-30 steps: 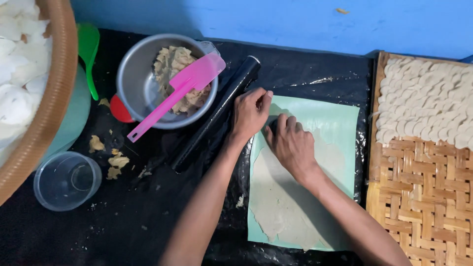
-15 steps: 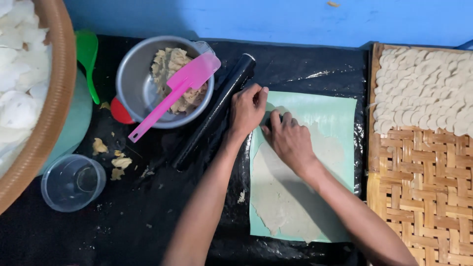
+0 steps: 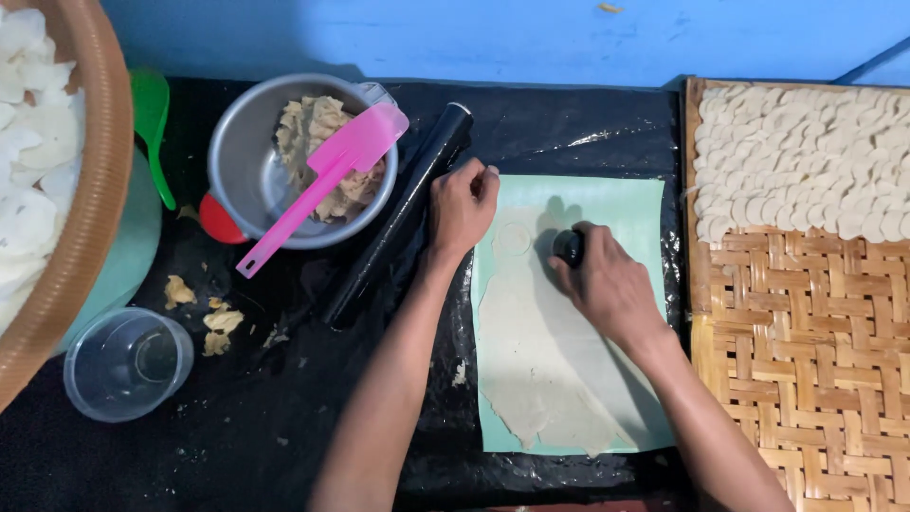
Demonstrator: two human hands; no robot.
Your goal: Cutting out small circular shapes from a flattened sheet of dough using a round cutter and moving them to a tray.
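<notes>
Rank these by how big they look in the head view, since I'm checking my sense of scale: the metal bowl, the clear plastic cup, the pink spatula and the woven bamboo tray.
1. Woven bamboo tray, though cut off by the frame.
2. Metal bowl.
3. Pink spatula: about as long as the bowl is wide, but far slimmer.
4. Clear plastic cup.
</notes>
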